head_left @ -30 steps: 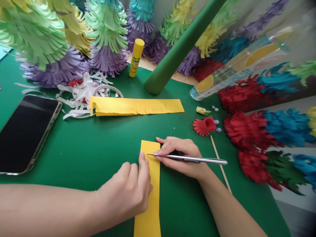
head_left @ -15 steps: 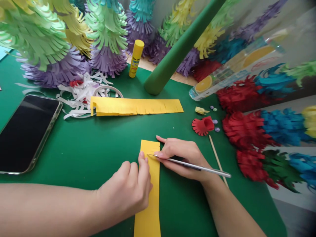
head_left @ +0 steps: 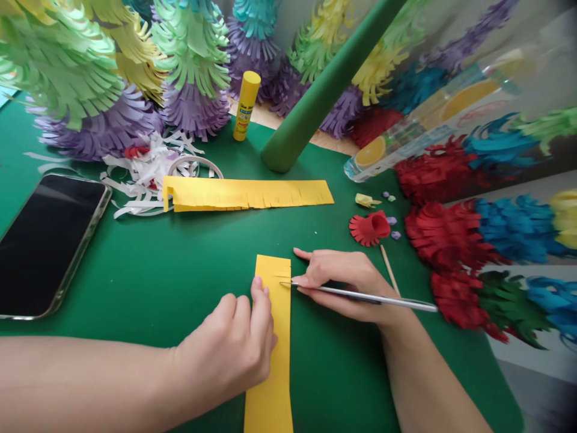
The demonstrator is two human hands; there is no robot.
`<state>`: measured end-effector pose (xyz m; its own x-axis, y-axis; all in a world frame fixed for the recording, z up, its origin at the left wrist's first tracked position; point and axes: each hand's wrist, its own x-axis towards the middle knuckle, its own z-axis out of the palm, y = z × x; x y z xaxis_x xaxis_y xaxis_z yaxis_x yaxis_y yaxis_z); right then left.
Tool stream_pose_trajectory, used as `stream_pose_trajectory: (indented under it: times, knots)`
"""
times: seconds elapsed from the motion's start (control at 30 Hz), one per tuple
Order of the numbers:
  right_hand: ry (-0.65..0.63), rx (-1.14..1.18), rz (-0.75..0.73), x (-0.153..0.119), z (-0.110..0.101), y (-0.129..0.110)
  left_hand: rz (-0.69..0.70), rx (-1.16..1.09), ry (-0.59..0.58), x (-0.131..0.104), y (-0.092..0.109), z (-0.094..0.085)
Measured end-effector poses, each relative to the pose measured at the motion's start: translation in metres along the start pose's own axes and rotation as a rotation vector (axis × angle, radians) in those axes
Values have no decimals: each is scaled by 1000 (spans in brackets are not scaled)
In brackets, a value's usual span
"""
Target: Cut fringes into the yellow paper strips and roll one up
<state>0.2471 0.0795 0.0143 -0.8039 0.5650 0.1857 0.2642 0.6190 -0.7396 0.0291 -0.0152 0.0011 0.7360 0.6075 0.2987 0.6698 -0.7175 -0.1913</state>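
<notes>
Fingers of the right hand (head_left: 345,281) pinch a silver tool (head_left: 374,297), its tip now nearer the yellow strip's (head_left: 276,403) right side; the left hand's (head_left: 241,340) curled fingers press the strip, well in from the desk's (head_left: 180,264) right edge.

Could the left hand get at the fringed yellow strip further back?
Probably yes: nothing appears to stand between the left hand and the fringed yellow strip on the green tabletop, though the hand would likely have to leave the nearer yellow strip it is touching.
</notes>
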Motion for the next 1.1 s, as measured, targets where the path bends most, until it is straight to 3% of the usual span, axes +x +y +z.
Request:
stream_pose_trajectory:
  times: [0.23,0.6,0.67,0.87,1.1]
  knots:
    - [-20,13,17,-2,-6,-1,-15,-6,4,1,0,0]
    - [-18,48,61,-6,-10,2,-14,-74,-85,-1,2,-2]
    - [22,87,92,-8,-10,3,-14,-78,-76,-1,1,-2]
    - [299,241,84,-4,8,2,-56,-96,-111,0,-1,-3]
    - [302,199,101,6,28,2,-85,-68,-96,-1,1,-1]
